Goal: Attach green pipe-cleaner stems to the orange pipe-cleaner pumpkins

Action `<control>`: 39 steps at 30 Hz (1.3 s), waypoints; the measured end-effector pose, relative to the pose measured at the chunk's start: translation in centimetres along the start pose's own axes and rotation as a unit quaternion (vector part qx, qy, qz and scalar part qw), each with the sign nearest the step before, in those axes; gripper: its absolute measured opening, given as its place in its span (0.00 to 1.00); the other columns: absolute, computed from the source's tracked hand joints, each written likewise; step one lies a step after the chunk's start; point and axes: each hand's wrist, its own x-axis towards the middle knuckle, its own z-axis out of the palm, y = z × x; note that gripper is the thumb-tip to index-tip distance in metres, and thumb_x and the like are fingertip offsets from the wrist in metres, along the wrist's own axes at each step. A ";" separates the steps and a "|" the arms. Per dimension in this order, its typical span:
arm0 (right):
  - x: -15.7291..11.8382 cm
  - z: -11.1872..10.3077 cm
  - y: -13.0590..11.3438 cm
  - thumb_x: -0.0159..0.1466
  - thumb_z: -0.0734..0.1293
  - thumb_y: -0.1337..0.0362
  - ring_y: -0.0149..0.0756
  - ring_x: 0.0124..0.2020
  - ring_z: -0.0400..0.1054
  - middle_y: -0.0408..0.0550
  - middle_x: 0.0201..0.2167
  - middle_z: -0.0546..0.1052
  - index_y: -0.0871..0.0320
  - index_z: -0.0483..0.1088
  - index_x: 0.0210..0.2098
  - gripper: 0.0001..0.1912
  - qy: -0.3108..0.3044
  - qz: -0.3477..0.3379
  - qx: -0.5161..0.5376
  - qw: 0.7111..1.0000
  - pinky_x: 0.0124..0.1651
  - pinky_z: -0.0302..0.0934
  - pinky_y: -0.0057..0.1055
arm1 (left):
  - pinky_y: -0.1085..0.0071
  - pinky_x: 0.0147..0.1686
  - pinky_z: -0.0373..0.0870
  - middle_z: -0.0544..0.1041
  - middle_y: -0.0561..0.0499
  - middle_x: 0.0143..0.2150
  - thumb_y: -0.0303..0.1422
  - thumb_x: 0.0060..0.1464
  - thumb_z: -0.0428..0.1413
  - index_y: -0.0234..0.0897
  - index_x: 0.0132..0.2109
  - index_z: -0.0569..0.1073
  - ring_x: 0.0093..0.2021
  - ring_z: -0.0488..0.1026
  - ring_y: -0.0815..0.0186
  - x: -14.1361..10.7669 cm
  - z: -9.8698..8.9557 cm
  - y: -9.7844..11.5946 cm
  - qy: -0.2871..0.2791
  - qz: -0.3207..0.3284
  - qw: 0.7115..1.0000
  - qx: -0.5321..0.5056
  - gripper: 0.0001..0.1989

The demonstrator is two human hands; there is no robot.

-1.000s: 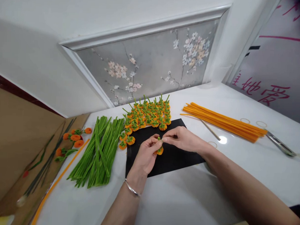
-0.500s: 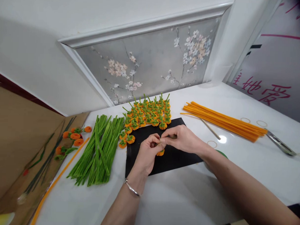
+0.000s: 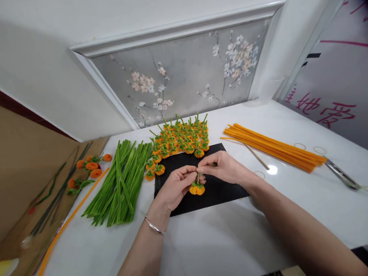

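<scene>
A small orange pipe-cleaner pumpkin [image 3: 197, 189] with a green collar and stem hangs over the black mat [image 3: 181, 208]. My right hand [image 3: 220, 167] pinches the top of its green stem between thumb and forefinger. Closed around the same stem from the left is my left hand [image 3: 178, 186], some of its fingertips showing behind the stem. A silver bangle circles the left wrist. Behind the mat, several finished pumpkins [image 3: 180, 140] stand packed in rows with their stems upward.
Green pipe cleaners [image 3: 120, 188] lie bunched left of the mat, orange ones [image 3: 274, 147] at the right. A thin stick [image 3: 257, 156], elastic bands and a utility knife [image 3: 342, 173] lie nearby. Orange fuzzy flowers [image 3: 92, 167] rest on brown paper at the far left.
My left hand has shifted a little left and its fingers have opened slightly, so the pumpkin and its stem now show more fully. The right hand stays almost in place.
</scene>
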 end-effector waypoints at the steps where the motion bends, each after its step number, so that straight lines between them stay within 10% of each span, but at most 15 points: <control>1: 0.0 0.0 0.0 0.64 0.64 0.58 0.33 0.32 0.72 0.45 0.27 0.79 0.59 0.77 0.30 0.13 0.000 0.001 -0.003 1.000 0.38 0.62 0.27 | 0.75 0.36 0.69 0.79 0.47 0.32 0.31 0.49 0.64 0.31 0.40 0.76 0.34 0.76 0.68 0.1 0.0 -0.1 0.005 0.000 1.000 0.004 0.11; 9: 0.0 -0.4 0.3 0.63 0.64 0.58 0.26 0.21 0.53 0.38 0.18 0.64 0.59 0.75 0.34 0.11 0.042 -0.002 -0.111 0.993 0.25 0.48 0.25 | 0.72 0.38 0.72 0.79 0.50 0.29 0.27 0.43 0.67 0.34 0.39 0.77 0.30 0.75 0.70 0.3 -0.4 -0.4 0.045 0.038 0.998 -0.008 0.14; 39: -0.1 0.3 -0.1 0.61 0.65 0.59 0.27 0.22 0.55 0.40 0.19 0.67 0.59 0.73 0.24 0.13 0.062 0.025 -0.141 0.988 0.24 0.49 0.25 | 0.71 0.40 0.68 0.70 0.46 0.41 0.31 0.48 0.64 0.34 0.34 0.81 0.43 0.69 0.64 -0.2 0.7 -0.4 0.068 0.122 0.976 0.164 0.05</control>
